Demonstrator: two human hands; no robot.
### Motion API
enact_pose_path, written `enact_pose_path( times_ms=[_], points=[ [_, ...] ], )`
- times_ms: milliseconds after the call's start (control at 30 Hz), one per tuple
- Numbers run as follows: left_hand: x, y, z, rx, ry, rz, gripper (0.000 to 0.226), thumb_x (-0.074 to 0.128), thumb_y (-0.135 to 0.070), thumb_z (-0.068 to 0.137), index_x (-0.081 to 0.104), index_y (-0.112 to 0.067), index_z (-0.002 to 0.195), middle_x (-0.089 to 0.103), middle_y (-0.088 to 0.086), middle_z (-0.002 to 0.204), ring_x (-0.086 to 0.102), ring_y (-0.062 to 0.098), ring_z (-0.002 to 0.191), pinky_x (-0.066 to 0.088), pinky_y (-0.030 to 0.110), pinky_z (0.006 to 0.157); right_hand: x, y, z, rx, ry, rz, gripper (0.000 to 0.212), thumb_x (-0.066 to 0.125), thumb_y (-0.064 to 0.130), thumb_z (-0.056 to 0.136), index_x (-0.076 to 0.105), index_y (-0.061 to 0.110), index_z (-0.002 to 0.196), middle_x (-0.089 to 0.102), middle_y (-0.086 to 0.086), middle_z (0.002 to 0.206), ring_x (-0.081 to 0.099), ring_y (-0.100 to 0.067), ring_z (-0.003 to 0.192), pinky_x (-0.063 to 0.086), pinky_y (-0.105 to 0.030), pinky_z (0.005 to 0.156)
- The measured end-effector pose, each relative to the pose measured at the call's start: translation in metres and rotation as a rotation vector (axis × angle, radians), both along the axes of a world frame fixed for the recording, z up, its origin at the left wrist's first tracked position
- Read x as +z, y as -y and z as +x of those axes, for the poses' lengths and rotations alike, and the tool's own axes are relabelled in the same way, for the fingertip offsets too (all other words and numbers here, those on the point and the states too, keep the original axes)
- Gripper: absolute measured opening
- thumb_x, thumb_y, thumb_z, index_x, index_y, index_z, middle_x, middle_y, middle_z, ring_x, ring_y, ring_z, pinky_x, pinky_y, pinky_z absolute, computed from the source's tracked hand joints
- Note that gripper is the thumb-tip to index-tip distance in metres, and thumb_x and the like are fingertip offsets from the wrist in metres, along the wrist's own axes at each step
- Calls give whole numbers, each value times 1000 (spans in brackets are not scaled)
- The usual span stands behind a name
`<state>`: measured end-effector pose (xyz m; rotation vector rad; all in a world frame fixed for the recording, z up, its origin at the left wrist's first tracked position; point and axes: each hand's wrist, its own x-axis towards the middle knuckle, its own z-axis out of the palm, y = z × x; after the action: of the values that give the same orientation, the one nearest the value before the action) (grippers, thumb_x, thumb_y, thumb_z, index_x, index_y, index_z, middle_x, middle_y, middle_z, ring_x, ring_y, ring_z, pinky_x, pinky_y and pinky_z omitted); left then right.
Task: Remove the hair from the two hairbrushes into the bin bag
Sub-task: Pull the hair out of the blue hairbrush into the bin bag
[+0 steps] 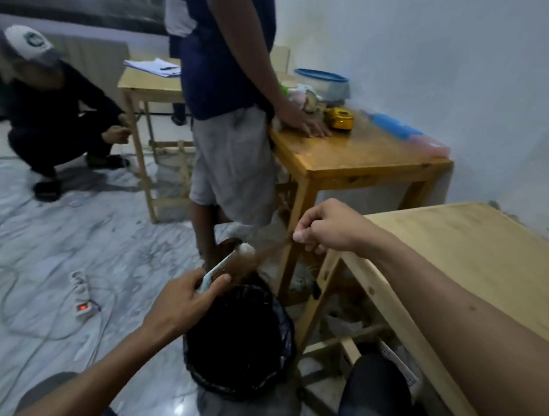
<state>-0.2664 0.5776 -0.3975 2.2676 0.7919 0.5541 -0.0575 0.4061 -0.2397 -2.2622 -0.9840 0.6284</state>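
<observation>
Fingers [300,235] of the right hand [330,227] pinch wispy brown hair [264,250], stretched from the pale flat hairbrush [221,265] clamped in the left hand [180,301], twelve o'clock above the crinkly black bin bag [239,340]; bristles blurred.

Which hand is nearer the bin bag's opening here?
Left. The left hand holds the hairbrush just above the bin bag; the right hand is higher and further right, pulling hair away.
</observation>
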Motion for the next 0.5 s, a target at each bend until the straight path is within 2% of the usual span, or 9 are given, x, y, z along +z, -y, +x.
enact_pose_path(
  times_ms=[100,200,300,367,433,500],
  points=[
    [-18,-21,-37,114,-46,-67,61,53,-66,89,31,-15,64,27,0,57,32,16,50,24,36,54,-6,-18,-1,-84,-61,11,15,69,15,93,77,4,88,71,-13,80,69,-21,77,57,-28,66],
    [-23,-32,-58,183,-69,-80,60,56,-61,92,30,-14,66,26,2,58,32,17,51,23,36,54,-17,-35,-6,-192,-159,64,15,65,9,94,75,-1,98,65,-16,84,66,-25,79,58,-33,69],
    [-22,-37,-60,209,-91,-60,61,56,-62,93,30,-13,66,28,3,57,34,18,50,22,36,53,-29,-47,-14,-261,-119,61,12,65,12,93,72,2,95,74,-16,93,75,-28,84,66,-39,74],
    [-20,-36,-55,226,-103,-26,62,56,-63,92,29,-14,64,31,2,54,36,19,48,24,37,52,-35,-52,-21,-257,-92,50,11,68,13,92,73,5,96,75,-17,92,77,-26,82,67,-36,71],
    [-16,-32,-50,219,-106,0,62,56,-63,92,30,-15,62,34,0,52,37,19,48,25,36,51,-42,-54,-27,-228,-168,52,7,68,8,92,72,3,92,75,-15,92,76,-24,81,65,-31,67],
    [-12,-29,-44,199,-100,23,60,56,-62,92,32,-17,61,36,-1,51,39,18,47,27,35,50,-52,-53,-32,-188,-260,29,11,63,-1,92,68,5,83,71,-13,88,73,-22,80,65,-33,71]
  ],
)
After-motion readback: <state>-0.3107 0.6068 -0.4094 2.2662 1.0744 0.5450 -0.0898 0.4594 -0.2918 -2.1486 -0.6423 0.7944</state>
